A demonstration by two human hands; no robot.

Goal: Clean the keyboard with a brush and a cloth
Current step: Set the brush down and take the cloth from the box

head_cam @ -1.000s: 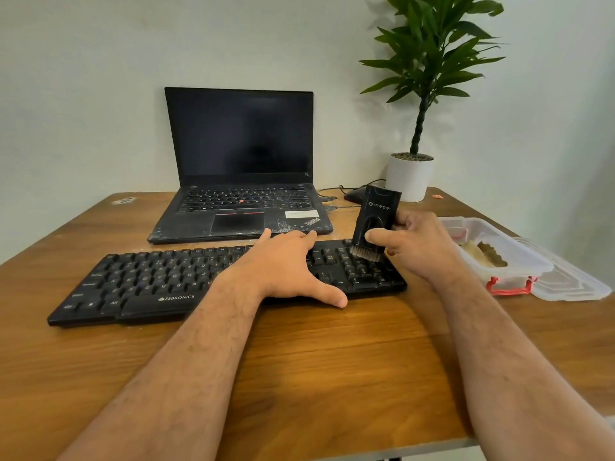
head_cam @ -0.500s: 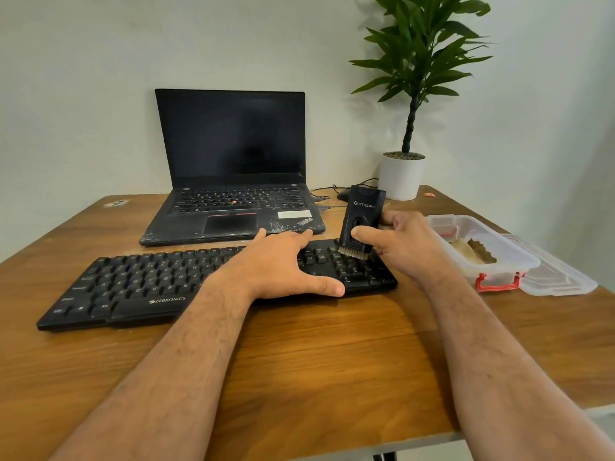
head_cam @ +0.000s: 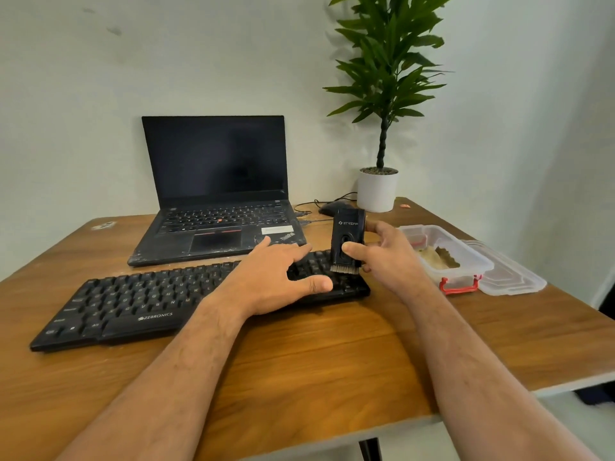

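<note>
Black brush (head_cam: 346, 241) upright, gripped by right hand (head_cam: 386, 257), bristles on keyboard (head_cam: 159, 304) right end; left hand (head_cam: 276, 281) flat, pressing keys beside it.

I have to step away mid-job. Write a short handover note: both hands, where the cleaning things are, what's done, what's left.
Right hand: grips the black brush upright, bristles down on the right end of the keyboard.
Left hand: open, resting flat on the keyboard, steadying it.
Clear plastic box stands to the right, lid off beside it; something tan lies inside, possibly the cloth.
Done: brushing is under way at the right end; how much is already brushed cannot be told.
Left: any keys not yet brushed, then the cloth wipe.
</note>
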